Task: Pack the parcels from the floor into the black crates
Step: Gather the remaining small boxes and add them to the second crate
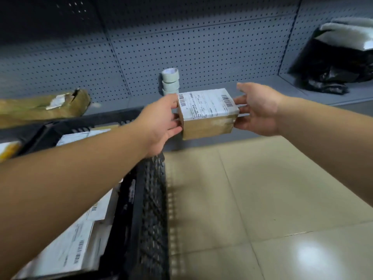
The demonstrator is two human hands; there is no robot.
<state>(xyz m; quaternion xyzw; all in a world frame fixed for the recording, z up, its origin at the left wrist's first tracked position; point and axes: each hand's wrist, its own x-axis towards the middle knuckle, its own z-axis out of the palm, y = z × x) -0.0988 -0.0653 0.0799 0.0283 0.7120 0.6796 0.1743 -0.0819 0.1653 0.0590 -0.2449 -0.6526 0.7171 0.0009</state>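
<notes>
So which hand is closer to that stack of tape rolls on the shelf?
Left. The left hand grips the box just below the tape rolls; the right hand holds the box's far side, farther off.

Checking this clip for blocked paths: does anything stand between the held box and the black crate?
Nothing visible does. Both hands, left and right, hold the small brown labelled cardboard box in the air, right of the black mesh plastic crate, whose top is open.

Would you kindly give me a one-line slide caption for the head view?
Both hands, left hand and right hand, hold a labelled cardboard box above the floor, beside a black crate.
</notes>
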